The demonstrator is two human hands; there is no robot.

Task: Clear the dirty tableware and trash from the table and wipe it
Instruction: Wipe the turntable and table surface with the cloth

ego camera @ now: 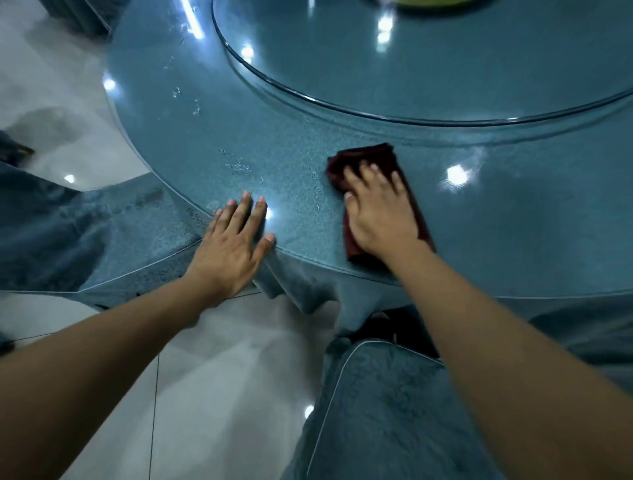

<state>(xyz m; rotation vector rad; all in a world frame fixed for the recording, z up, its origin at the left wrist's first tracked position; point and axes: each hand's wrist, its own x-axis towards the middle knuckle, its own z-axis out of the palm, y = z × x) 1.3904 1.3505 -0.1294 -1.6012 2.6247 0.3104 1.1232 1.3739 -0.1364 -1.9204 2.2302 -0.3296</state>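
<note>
Round table under a glass top over blue textured cloth [513, 212]: the visible part carries no tableware or trash, so clearing looks done here; far side out of view.
Raised round glass turntable [445, 68]: near portion bare; a yellow-green object [435, 2], cut off at the top edge, rests on it, identity unclear.
Blue upholstered chair with pale piping [383, 411]: stands just beside the near table rim.
Dark red folded cloth [371, 159]: lies on the glass near the rim.
Right hand [378, 212]: flat on the cloth, fingers spread, pressing, not gripping; wiping judged under way.
Left hand [233, 246]: flat on the rim, fingers straight, holding nothing.
Water droplets [239, 167]: streaks left of the cloth, unwiped.
</note>
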